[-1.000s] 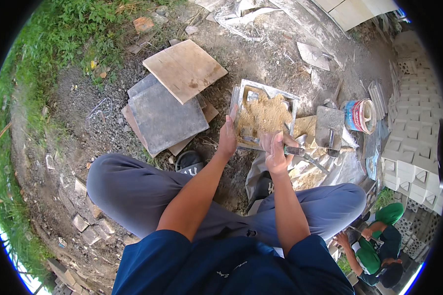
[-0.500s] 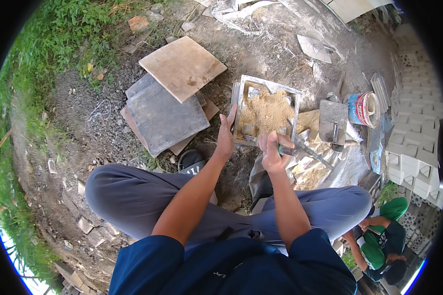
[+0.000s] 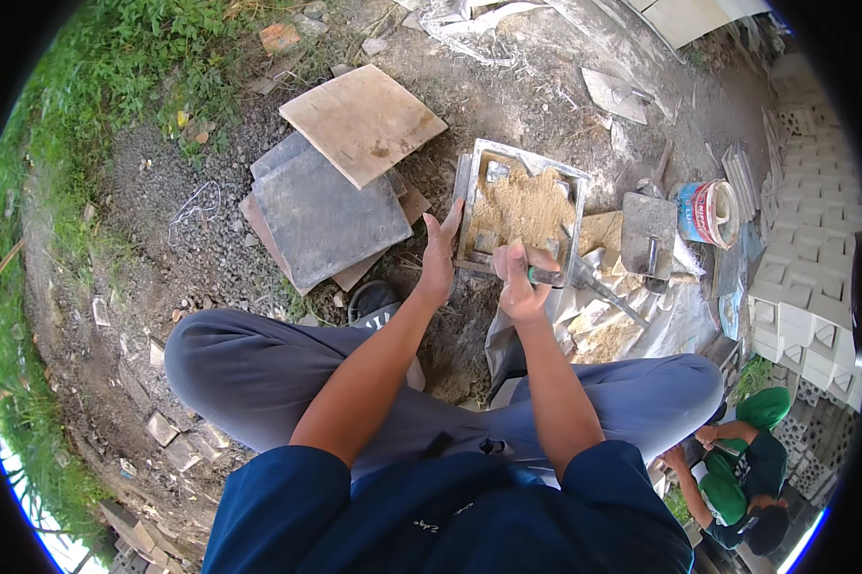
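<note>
A square mould frame [image 3: 580, 206] with pale rims stands on the ground ahead of me. Crumbly tan mortar mix [image 3: 522, 206] fills it, with small grey block faces showing near its corners. My left hand [image 3: 439, 256] rests against the frame's left side, fingers stretched out, holding nothing. Over the near right corner, my right hand [image 3: 522, 277] is closed around a tool with a green and dark handle [image 3: 548, 276]. Its working end is hidden by the hand, so I cannot tell its kind. A long flat grey strip [image 3: 608, 292] lies just right of the frame.
Left of the frame are stacked boards [image 3: 331, 215] and a tan board [image 3: 364, 124]. To the right lie a flat float [image 3: 647, 234], a paint bucket [image 3: 708, 212] and a sheet with loose mix [image 3: 608, 335]. Pale blocks [image 3: 804, 258] line the far right; another person [image 3: 742, 469] sits below them.
My right hand has shifted slightly left with the tool, over the frame's near edge. The left hand stays at the frame's side. The whole view has shifted a little.
</note>
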A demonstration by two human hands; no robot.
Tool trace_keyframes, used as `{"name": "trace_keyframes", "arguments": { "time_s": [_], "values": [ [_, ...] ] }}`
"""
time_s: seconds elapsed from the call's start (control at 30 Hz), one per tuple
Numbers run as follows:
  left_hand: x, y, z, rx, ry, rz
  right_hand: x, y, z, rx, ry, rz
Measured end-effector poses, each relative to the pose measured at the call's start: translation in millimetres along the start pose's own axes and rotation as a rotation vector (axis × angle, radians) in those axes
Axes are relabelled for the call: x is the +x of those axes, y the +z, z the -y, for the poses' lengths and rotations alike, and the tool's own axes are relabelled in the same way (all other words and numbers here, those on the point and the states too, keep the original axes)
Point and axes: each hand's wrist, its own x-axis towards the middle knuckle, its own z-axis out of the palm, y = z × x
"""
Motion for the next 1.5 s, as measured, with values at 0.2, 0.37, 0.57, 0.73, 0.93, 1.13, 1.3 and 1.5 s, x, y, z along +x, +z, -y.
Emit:
{"name": "trace_keyframes", "arguments": {
  "time_s": [0.2,0.37,0.57,0.73,0.93,1.13,1.3,1.5],
  "values": [
    [-3,0,-1,0.062,0.064,0.025,-4,2,-3,-0.043,-0.229,0.051],
    [-4,-8,-2,0.044,0.025,-0.009,-1,8,6,0.007,-0.160,0.053],
    [-6,-6,0,-0.014,0.012,-0.018,-2,14,17,0.132,-0.068,0.029],
    [-1,-4,0,-0.012,0.064,0.014,-3,11,2,-0.352,-0.252,0.072],
    [0,-5,-2,-0.033,0.076,0.013,-1,18,15,-0.221,-0.121,0.067],
    [-12,-8,0,-0.111,0.009,-0.057,-7,21,25,-0.168,-0.113,0.076],
    [-2,-8,-7,-0.148,-0.015,-0.081,0,27,10,-0.288,-0.204,0.080],
    [-11,-4,-9,-0.189,-0.044,-0.080,-4,11,-3,-0.431,-0.399,0.070]
  ]
}}
